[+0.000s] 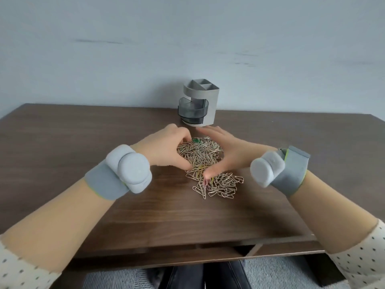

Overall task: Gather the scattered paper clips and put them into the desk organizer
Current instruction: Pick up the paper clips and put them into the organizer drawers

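Pale wall, dark brown wooden desk [83, 142]. A heap of silver wire paper clips [200, 155], a few of them coloured, lies between my hands. My left hand [166, 147] curls round its edge, and my right hand [229, 151] presses it with straight fingers. The grey plastic desk organizer [199, 103] stands just beyond.

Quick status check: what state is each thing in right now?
clips: heaped on the table, looser patch at the near side.
organizer: upright behind the pile, tinted trays look empty.
left hand: fingers curled round the pile's left side.
right hand: fingers straight, against the pile's right side.
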Available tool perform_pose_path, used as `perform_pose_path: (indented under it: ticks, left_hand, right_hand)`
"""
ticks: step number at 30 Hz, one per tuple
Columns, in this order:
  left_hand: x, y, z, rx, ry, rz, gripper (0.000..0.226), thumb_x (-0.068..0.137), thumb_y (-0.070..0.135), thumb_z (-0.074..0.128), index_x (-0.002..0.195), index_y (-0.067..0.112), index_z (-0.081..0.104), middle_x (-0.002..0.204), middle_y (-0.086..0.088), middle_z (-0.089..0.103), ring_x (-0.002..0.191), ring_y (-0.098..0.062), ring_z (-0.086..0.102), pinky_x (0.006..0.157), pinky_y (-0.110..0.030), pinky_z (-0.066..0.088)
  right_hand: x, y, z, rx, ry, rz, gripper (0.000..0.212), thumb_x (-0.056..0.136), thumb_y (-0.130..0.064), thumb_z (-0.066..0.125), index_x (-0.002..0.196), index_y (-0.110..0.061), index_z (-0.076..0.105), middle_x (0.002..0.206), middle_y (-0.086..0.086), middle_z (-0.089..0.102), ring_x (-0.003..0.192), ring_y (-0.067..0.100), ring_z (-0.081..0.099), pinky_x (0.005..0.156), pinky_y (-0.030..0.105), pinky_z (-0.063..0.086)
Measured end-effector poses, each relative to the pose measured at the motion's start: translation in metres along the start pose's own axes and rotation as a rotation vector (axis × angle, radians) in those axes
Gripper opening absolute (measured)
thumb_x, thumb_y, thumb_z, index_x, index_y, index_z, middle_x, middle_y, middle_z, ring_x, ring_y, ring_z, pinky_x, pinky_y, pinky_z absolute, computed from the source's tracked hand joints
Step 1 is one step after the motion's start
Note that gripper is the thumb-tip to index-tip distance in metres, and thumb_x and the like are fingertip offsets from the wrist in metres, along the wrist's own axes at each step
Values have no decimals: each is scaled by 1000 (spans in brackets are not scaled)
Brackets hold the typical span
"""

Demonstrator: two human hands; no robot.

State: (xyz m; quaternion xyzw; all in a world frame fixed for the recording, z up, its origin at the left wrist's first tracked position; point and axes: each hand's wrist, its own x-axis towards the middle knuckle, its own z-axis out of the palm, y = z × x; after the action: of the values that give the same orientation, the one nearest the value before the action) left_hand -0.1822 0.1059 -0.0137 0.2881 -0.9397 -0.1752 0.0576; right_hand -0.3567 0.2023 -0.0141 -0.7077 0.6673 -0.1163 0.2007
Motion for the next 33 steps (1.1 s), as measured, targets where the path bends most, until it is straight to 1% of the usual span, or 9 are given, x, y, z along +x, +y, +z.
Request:
perform_pose_path:
  ticks: [3,6,10,14,18,22,25,30,33]
  left_hand:
    - [10,-8,-2,92,-163,-65,94,49,61,73,126,20,40,110,1,38,86,-13,50,77,-29,46]
    - [20,-5,2,25,-105,23,70,57,49,77,111,10,55,103,-3,55,71,-2,50,61,-17,42]
    - [29,3,9,-147,-22,57,42,62,33,77,91,7,63,81,4,61,63,0,52,56,-10,41]
    - [29,7,15,-354,10,45,17,65,13,74,66,18,57,61,10,56,54,5,54,51,-6,40]
    - [25,7,18,-645,85,1,21,67,1,71,73,19,61,77,-1,68,76,-14,68,71,-24,54]
    - [21,8,20,-730,130,52,25,68,-1,70,75,23,64,77,6,68,70,1,66,65,-9,51]
    - [20,10,21,-712,223,59,30,70,0,66,71,29,65,75,11,67,70,2,65,68,-11,52]
    - [20,14,16,-642,440,82,20,73,6,61,76,25,68,81,4,70,73,-9,64,68,-22,51]
    - [26,14,2,-615,562,100,16,74,10,61,82,23,66,77,16,61,68,5,54,62,-8,40]
  right_hand:
    - [9,6,19,-114,-20,-8,117,54,-67,68,138,-45,-11,155,-2,-14,140,18,-21,113,49,-12]
    - [14,4,33,-152,48,-37,115,58,-70,62,139,-39,-12,156,5,-12,141,20,-17,116,46,-7]
    - [19,4,37,-126,189,-48,105,62,-72,54,143,-26,5,154,5,16,142,19,10,116,39,9]
    - [20,3,36,-77,334,-79,72,69,-60,61,125,-20,40,123,-2,52,118,19,40,98,37,30]
    - [24,5,35,-139,426,-148,52,73,-50,65,102,-9,54,100,5,58,97,24,47,84,35,38]
    - [28,7,32,-124,494,-198,33,79,-31,64,95,-4,55,94,12,62,90,31,54,74,36,40]
    - [29,10,29,-89,526,-203,29,79,-31,64,89,-5,58,86,11,64,82,31,58,66,37,42]
    - [32,11,21,168,486,-83,28,69,-39,73,76,-14,63,67,-1,61,66,15,53,65,32,40]
    - [33,11,13,287,463,-20,24,63,-40,77,65,-23,60,52,-12,56,54,-1,51,54,14,38]
